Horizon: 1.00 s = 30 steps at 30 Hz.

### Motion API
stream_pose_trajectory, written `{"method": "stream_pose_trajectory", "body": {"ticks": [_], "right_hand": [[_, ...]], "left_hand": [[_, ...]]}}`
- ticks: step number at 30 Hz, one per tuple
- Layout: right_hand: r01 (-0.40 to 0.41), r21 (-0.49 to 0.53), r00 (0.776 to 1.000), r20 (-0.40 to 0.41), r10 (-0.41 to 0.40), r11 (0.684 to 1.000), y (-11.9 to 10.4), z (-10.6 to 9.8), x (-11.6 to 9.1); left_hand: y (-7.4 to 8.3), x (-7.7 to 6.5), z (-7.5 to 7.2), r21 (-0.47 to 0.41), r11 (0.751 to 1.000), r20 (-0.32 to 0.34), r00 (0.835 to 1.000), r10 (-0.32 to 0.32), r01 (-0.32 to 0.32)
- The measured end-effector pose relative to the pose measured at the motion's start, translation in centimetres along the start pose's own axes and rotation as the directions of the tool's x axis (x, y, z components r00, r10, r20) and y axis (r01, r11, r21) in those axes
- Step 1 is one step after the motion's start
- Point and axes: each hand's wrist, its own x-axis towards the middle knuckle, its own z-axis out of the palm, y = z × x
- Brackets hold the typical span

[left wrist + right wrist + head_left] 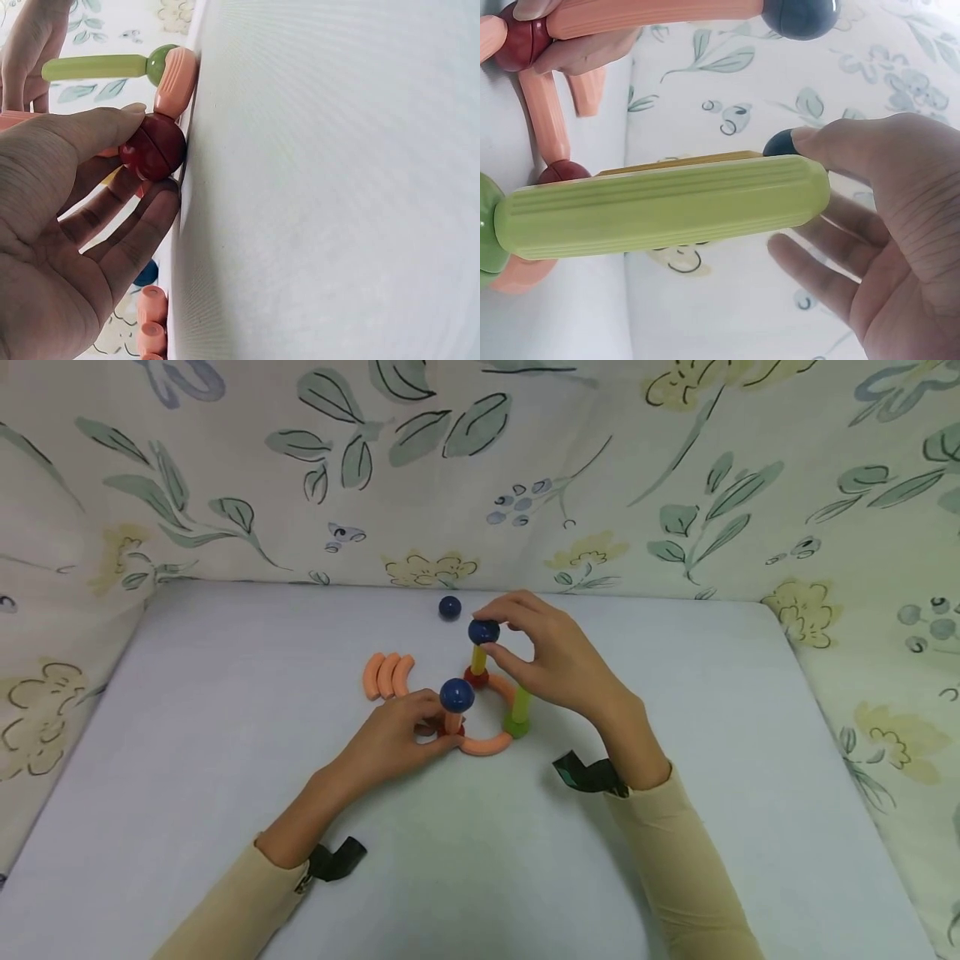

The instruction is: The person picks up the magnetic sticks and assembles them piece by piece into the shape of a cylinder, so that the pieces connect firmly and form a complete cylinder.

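Observation:
On the white table, curved orange pieces and balls form a ring with upright rods. My left hand pinches a red ball low at the ring's left side, thumb on one side and fingers on the other. From that ball rises an orange rod topped by a blue ball. At the back, my right hand pinches another blue ball at the top of a yellow rod, which stands on a red ball. A light green rod stands bare-topped on a green ball.
Three loose curved orange pieces lie side by side left of the ring. A loose blue ball sits near the table's back edge, before a floral cloth. Dark straps hang at both wrists.

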Motion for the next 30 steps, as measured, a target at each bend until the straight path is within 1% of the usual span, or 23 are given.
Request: {"method": "stream_pose_trajectory", "body": {"ticks": [11, 17, 22, 30], "right_hand": [[-0.007, -0.017, 1.000, 0.018, 0.007, 1.000, 0.07, -0.10, -0.24], [0.005, -0.024, 1.000, 0.016, -0.005, 1.000, 0.12, -0.04, -0.14], [-0.011, -0.028, 1.000, 0.018, 0.011, 1.000, 0.06, -0.19, -0.20], [-0.017, -0.032, 1.000, 0.018, 0.018, 0.999, 0.14, -0.26, -0.19]], "left_hand": [[-0.14, 0.04, 0.25, -0.024, 1.000, 0.003, 1.000, 0.012, -0.012], [0.12, 0.00, 0.11, -0.006, 1.000, 0.005, 1.000, -0.009, 0.009], [0.16, 0.03, 0.08, 0.010, 1.000, 0.008, 1.000, -0.029, 0.029], [0.03, 0.08, 0.22, 0.014, 0.999, 0.011, 0.999, -0.041, 0.041]]}}
